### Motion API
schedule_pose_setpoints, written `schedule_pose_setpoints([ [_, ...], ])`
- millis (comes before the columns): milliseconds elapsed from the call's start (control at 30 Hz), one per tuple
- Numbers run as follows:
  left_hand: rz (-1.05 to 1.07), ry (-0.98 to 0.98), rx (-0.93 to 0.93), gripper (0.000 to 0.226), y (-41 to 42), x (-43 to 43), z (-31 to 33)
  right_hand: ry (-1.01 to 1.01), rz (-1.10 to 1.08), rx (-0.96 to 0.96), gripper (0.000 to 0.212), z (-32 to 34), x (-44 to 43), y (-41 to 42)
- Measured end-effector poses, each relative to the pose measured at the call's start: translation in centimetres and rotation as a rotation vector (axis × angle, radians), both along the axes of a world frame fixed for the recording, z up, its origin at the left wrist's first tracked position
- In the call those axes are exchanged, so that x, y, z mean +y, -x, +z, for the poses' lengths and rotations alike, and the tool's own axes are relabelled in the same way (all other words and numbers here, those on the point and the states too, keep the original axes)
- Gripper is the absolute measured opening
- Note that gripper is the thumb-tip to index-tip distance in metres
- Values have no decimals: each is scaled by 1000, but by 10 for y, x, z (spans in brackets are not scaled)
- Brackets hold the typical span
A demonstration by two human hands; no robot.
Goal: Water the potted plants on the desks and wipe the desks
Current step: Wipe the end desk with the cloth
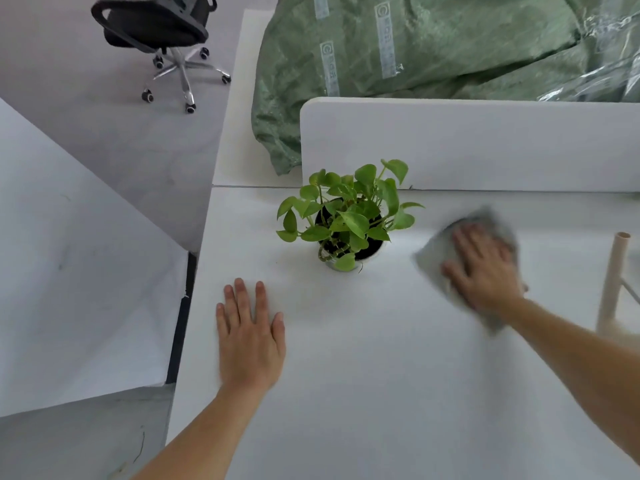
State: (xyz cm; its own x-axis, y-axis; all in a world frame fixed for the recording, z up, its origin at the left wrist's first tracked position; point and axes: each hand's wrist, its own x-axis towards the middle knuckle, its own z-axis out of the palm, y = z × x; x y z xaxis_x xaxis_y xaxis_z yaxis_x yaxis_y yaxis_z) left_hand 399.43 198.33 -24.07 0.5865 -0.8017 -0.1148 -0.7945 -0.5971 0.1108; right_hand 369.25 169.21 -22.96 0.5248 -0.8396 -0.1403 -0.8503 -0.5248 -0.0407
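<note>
A small potted plant with bright green leaves stands on the white desk, near the divider panel. To its right lies a grey cloth, blurred by motion. My right hand presses flat on the cloth with straight fingers. My left hand rests flat on the desk in front and to the left of the plant, fingers straight, holding nothing.
A white divider panel runs along the desk's back edge. Behind it lie large green plastic-wrapped bags. A cream tube-like object stands at the right edge. A black office chair stands on the floor at the far left. Another white surface lies left.
</note>
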Motion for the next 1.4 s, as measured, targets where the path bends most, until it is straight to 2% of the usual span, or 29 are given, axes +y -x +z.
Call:
schedule_pose_setpoints([
  [67, -3, 2, -4, 64, -1, -1, -2, -15, -450, -32, 86, -2, -23, -24],
  [133, -1, -1, 6, 64, -3, 0, -4, -82, -611, -90, 81, 1, -14, -59],
  [200, -3, -13, 2, 65, -3, 1, -3, -102, -498, -91, 78, -2, 24, -80],
  [300, 4, -71, 13, 65, -2, -1, 1, -68, -57, -67, 75, -8, 123, -77],
  [367, 12, -148, 48, 63, 3, -4, 9, -82, 219, -68, 74, -6, 170, -45],
  [433, 60, -115, 133, 58, 4, -15, 21, -55, 371, -53, 72, -10, 175, -7],
  [467, 103, -22, 210, 54, 7, -26, 31, -40, 342, -47, 71, -9, 168, 14],
  [567, 296, 319, 587, 46, 12, -66, 63, -55, 6, -22, 73, -6, 161, 65],
  [667, 306, 375, 968, 60, 14, -100, 83, -52, -116, 5, 74, -8, 175, 88],
  [733, 250, 372, 1068, 60, 17, -113, 90, -39, -122, -3, 75, -8, 177, 90],
  [967, 214, 430, 1135, 61, 55, -134, 93, -31, -104, -37, 74, -10, 175, 89],
  [1400, 58, 300, 1085, 67, 178, -245, 86, -38, -82, -102, 72, -10, 173, 90],
])
